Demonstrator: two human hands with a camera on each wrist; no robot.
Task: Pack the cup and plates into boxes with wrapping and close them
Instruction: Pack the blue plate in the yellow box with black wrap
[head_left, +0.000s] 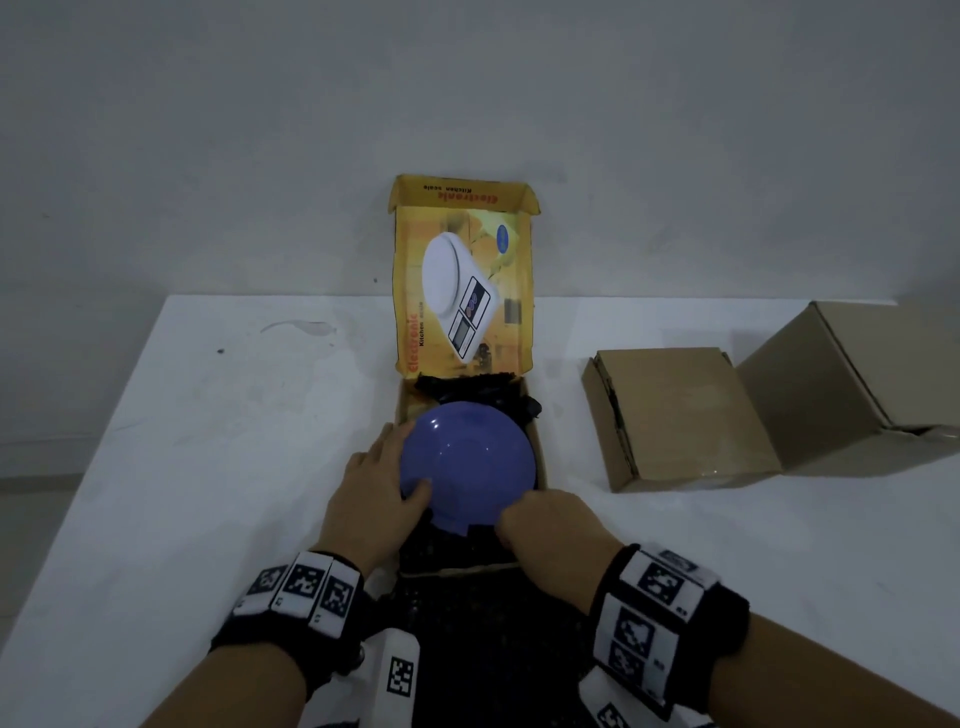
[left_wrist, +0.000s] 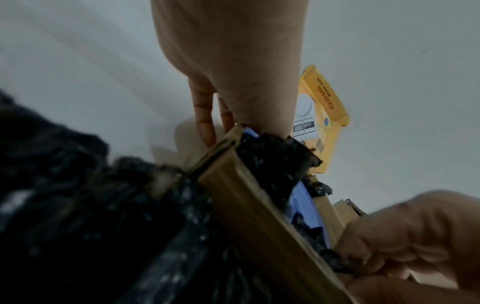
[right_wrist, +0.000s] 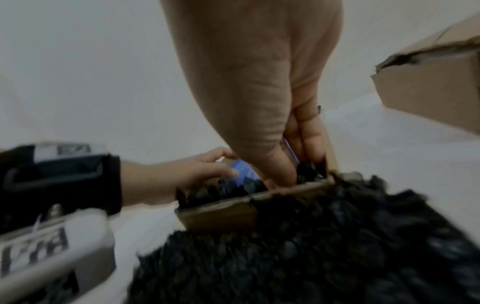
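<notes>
blue plate (head_left: 467, 462) in yellow scale box (head_left: 464, 280): rigid, glossy, likely breakable | left hand (head_left: 375, 480) thumb gripping rim | right hand (head_left: 553, 522) pinching near rim over black bubble wrap (head_left: 483, 639)

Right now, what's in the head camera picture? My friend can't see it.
Two hands, left hand and right hand, settle a blue plate onto black wrapping in an open yellow box on a white table. Two brown cardboard boxes sit to the right.
</notes>
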